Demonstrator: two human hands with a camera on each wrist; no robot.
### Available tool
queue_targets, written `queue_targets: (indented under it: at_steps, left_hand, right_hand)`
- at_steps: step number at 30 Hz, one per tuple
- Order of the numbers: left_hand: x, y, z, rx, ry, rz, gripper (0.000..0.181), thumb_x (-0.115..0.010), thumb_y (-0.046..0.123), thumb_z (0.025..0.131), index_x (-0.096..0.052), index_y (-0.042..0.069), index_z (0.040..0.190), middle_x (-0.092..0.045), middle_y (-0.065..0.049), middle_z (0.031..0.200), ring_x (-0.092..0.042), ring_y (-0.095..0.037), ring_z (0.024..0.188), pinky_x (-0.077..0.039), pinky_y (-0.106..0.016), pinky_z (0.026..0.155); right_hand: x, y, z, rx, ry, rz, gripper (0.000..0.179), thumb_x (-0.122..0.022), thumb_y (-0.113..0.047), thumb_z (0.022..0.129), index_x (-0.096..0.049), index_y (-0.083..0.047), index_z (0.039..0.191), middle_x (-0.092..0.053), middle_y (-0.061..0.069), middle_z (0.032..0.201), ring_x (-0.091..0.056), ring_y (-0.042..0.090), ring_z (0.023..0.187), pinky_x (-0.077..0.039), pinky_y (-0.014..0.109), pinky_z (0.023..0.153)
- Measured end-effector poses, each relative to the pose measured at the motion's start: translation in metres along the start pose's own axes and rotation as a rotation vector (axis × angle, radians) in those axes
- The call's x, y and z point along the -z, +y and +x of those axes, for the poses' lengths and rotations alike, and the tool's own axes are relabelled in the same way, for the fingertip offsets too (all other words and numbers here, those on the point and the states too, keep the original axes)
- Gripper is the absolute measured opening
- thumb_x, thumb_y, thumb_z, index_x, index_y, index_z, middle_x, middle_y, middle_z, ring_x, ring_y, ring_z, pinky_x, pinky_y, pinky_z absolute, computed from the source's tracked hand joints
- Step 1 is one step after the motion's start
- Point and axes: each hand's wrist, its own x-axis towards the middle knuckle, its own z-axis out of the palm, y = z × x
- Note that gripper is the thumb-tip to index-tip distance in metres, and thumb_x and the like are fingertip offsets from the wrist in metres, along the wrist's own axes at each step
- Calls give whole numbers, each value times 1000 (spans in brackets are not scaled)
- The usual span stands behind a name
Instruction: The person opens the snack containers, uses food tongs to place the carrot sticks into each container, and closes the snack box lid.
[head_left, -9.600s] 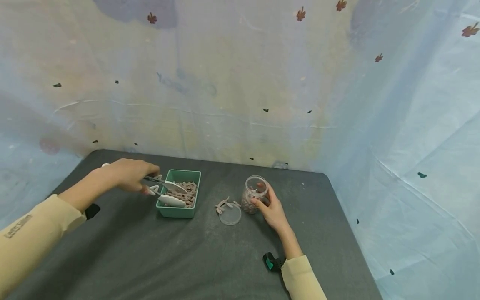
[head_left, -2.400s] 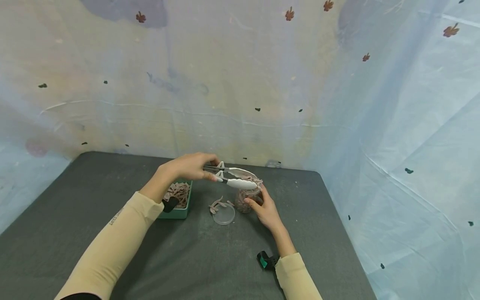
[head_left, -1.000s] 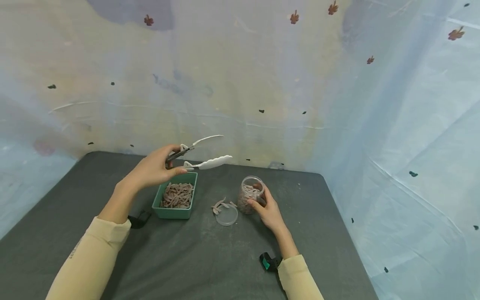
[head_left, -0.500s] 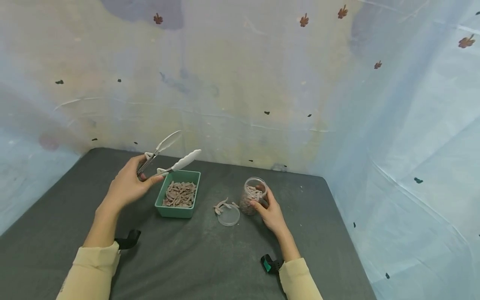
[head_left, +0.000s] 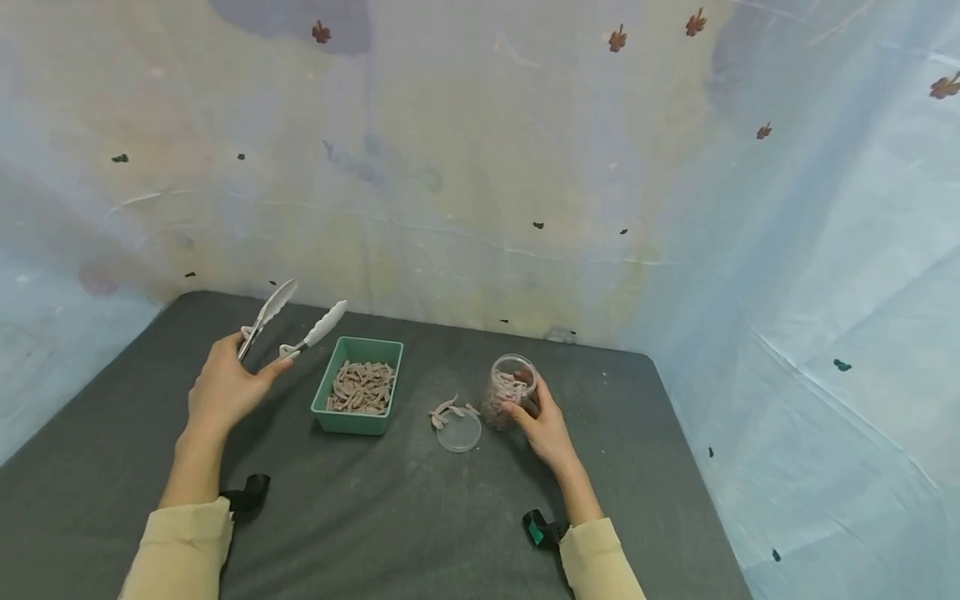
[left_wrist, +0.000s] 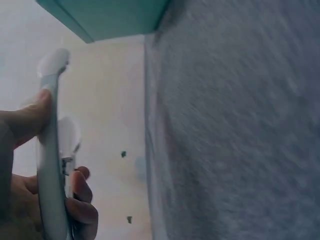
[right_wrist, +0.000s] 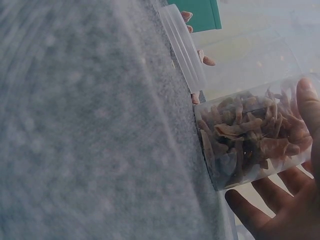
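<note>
My left hand (head_left: 225, 387) grips a pair of tongs (head_left: 279, 327) with white scalloped tips spread apart and nothing between them. It is held to the left of a green tray (head_left: 351, 425), which contains many brownish-grey strips (head_left: 362, 387) that look like dried pieces. In the left wrist view, thumb and fingers wrap the handles of the tongs (left_wrist: 50, 150). My right hand (head_left: 546, 425) holds a clear jar (head_left: 513, 367) upright on the table, thumb on one side and fingers on the other. Through the wall of the jar (right_wrist: 255, 132), brownish strips show filling much of it in the right wrist view.
Between tray and jar lies a clear round lid (head_left: 459, 433), with several loose strips (head_left: 446, 410) beside its far edge. The dark cloth-covered table (head_left: 420, 517) backs onto a pale plastic sheet (head_left: 450, 167), which also hangs along the right side.
The tongs earlier reached into the tray, then brought strips to the jar's mouth and released them. They have since swung back left past the tray, spread wide. The right hand keeps holding the jar.
</note>
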Motion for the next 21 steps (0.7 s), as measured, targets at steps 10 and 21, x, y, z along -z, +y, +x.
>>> queue_targets:
  at_steps: [10, 21]
  left_hand:
    - [-3, -18, 1, 47, -122, 73, 112, -73, 65, 89, -28, -12, 156, -35, -42, 149, -40, -64, 128, -37, -80, 93]
    - [-3, -36, 3, 5, -165, 98, 106, -79, 54, 89, -33, -19, 151, -32, -46, 140, -38, -64, 125, -36, -77, 99]
  right_hand:
    - [1, 0, 0, 8, 6, 16, 72, -75, -15, 98, -38, -6, 159, -51, 14, 154, -49, 34, 143, -43, 57, 112]
    - [2, -2, 0, 8, -16, -6, 74, -74, -12, 99, -34, -12, 161, -48, 18, 156, -48, 37, 144, -41, 58, 114]
